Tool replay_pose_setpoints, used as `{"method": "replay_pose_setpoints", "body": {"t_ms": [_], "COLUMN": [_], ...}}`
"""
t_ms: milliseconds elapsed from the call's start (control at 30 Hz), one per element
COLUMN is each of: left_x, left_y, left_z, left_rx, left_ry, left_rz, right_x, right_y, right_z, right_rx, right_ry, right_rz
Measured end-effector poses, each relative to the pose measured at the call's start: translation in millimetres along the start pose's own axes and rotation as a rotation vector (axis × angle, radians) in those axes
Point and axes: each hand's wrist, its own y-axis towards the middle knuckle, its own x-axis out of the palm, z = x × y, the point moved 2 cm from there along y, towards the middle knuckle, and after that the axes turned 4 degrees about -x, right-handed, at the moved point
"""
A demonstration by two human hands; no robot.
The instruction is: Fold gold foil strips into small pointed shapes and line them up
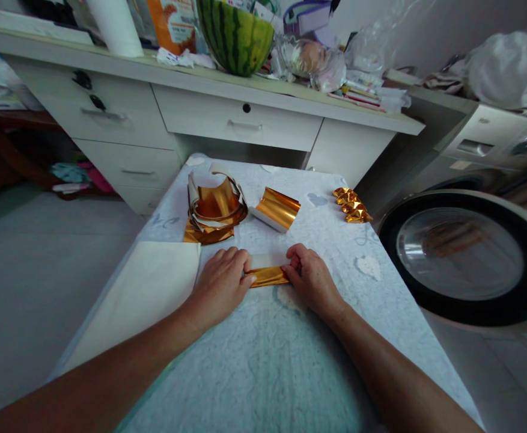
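A sheet of gold foil paper point(268, 276), its near edge folded over to show gold and its far part pale, lies flat on the cloth-covered table point(263, 361). My left hand point(225, 279) pinches its left end between thumb and fingers. At the right end, my right hand point(310, 276) grips the paper with thumb and curled fingers. Beyond them lies a small stack of curved gold sheets point(277, 208). Curled gold strips and sheets point(216, 207) form a loose pile at the back left. Several folded gold pieces point(352, 205) sit in a row at the back right.
A cream sheet point(141, 294) covers the table's left side. Behind stands a white desk point(240, 114) with drawers, holding a cut watermelon point(236, 36), a white roll point(116, 27) and plastic bags. An open washing machine door point(461, 255) is close on the right.
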Motion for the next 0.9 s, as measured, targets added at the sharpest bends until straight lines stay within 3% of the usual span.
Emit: {"method": "replay_pose_setpoints", "body": {"t_ms": [367, 633, 900], "left_x": [-0.2, 3.5, 1.8], "left_y": [0, 0, 0], "left_z": [-1, -4, -1], "left_rx": [0.008, 0.024, 0.039], "left_ry": [-0.078, -0.056, 0.010], "left_rz": [-0.050, -0.033, -0.041], "right_x": [0, -1, 3], "right_y": [0, -2, -9], "right_z": [-3, -15, -31], "right_rx": [-0.042, -0.244, -0.174], "right_ry": [-0.093, -0.182, -0.314], "right_rz": [0.004, -0.044, -0.068]}}
